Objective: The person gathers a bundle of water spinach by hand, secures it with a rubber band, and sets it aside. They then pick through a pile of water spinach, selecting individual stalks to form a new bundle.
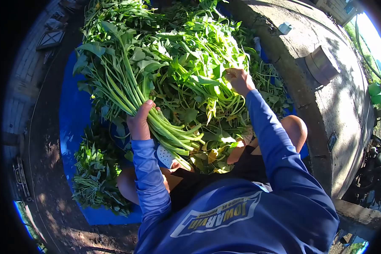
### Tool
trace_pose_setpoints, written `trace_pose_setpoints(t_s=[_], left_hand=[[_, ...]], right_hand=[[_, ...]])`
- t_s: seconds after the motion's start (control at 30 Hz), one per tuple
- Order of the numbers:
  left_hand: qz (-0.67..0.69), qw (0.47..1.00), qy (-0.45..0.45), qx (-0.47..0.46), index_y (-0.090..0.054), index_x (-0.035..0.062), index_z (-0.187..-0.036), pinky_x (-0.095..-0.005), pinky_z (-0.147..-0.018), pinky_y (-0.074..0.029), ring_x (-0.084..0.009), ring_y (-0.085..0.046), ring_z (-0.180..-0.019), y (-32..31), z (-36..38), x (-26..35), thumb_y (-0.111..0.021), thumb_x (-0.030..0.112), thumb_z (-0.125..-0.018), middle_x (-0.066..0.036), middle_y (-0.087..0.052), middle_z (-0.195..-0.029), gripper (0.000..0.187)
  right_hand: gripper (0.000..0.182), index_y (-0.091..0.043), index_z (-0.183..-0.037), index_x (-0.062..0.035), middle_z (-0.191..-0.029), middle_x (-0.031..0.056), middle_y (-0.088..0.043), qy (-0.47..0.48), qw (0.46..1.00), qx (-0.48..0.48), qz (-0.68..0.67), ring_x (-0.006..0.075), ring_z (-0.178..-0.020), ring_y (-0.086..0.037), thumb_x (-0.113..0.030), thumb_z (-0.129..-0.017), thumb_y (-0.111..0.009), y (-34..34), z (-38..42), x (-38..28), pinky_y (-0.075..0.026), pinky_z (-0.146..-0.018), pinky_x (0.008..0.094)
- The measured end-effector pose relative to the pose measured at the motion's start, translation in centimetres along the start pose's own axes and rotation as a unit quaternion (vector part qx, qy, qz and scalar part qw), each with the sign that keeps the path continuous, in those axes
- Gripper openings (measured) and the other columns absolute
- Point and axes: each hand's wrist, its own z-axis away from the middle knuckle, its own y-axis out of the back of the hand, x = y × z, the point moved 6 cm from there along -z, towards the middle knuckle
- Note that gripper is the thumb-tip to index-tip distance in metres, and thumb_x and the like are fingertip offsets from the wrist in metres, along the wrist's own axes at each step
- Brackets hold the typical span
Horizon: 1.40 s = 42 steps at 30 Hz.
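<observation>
My left hand (140,121) is closed round a thick bunch of leafy green stalks (127,91), which look like water spinach. Their cut ends point down to the right, and the leaves spread toward the upper left. To the right, my right hand (240,80) reaches into a big heap of the same greens (199,51), its fingers bent together at the sunlit leaves. What exactly those fingers grip is too small to make out. Loose leaves and some yellowed ones (213,154) lie between my feet, below the heap.
Under the greens lies a blue tarp (70,122). A smaller pile of bundled greens (98,173) rests at its left side. On the right stands a concrete slab (292,55) with a round pipe stub (322,64). A bamboo structure (23,84) runs along the far left.
</observation>
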Motion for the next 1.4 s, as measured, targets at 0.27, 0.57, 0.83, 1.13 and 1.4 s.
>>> trace_pose_setpoints(t_s=[0.27,0.57,0.83,1.13,1.4], left_hand=[[-0.015,0.998,0.001,-0.053,-0.069,0.0025,-0.108,-0.0318,-0.074,-0.057,-0.017,-0.069,-0.077,-1.0,-1.6,-3.0,-0.081,0.02,-0.084,-0.006,-0.071,-0.091,0.032],[0.049,0.994,0.067,-0.074,-0.068,0.001,-0.105,-0.0365,-0.063,-0.061,-0.021,-0.07,-0.07,-1.8,-1.6,-4.7,-0.077,0.019,-0.089,-0.009,-0.069,-0.084,0.026],[0.07,0.993,0.076,-0.052,-0.073,0.0,-0.099,-0.0323,-0.061,-0.059,-0.0171,-0.07,-0.067,-1.4,-1.8,-7.3,-0.084,0.022,-0.085,-0.007,-0.072,-0.082,0.028],[0.116,0.965,0.192,-0.132,-0.071,0.0042,-0.111,-0.0337,-0.072,-0.062,-0.0189,-0.074,-0.076,-0.5,-1.9,-11.2,-0.077,0.033,-0.094,-0.007,-0.074,-0.089,0.034],[0.1,0.991,-0.082,0.03,-0.07,0.003,-0.111,-0.0345,-0.076,-0.061,-0.018,-0.073,-0.078,-1.6,-0.9,-11.2,-0.084,0.016,-0.087,-0.007,-0.074,-0.093,0.031]], right_hand=[[0.031,-0.065,-0.129,-0.0051,-0.085,-0.0022,-0.06,-0.138,0.852,-0.084,-0.499,0.0079,-0.068,-0.053,-0.023,-0.104,-0.064,7.1,2.0,-8.9,-0.043,-0.059,0.0242],[0.035,-0.067,-0.133,0.0016,-0.097,0.0014,-0.068,0.039,0.896,-0.056,-0.438,0.0081,-0.076,-0.059,-0.014,-0.102,-0.066,9.1,8.1,-12.4,-0.048,-0.069,0.0233],[0.033,-0.071,-0.128,-0.0012,-0.098,-0.0007,-0.066,0.182,0.968,0.022,-0.172,0.0072,-0.089,-0.061,-0.004,-0.095,-0.073,2.8,13.9,-16.9,-0.049,-0.083,0.0243],[0.04,-0.061,-0.14,0.0004,-0.117,0.0152,-0.071,0.14,0.966,-0.204,-0.079,0.0215,-0.103,-0.069,-0.008,-0.101,-0.062,-6.8,19.4,-13.0,-0.053,-0.091,0.0321],[0.045,-0.056,-0.146,-0.003,-0.127,0.0241,-0.068,0.206,0.941,-0.267,0.017,0.0374,-0.118,-0.066,-0.012,-0.102,-0.055,-7.4,19.3,-13.8,-0.051,-0.101,0.0418]])
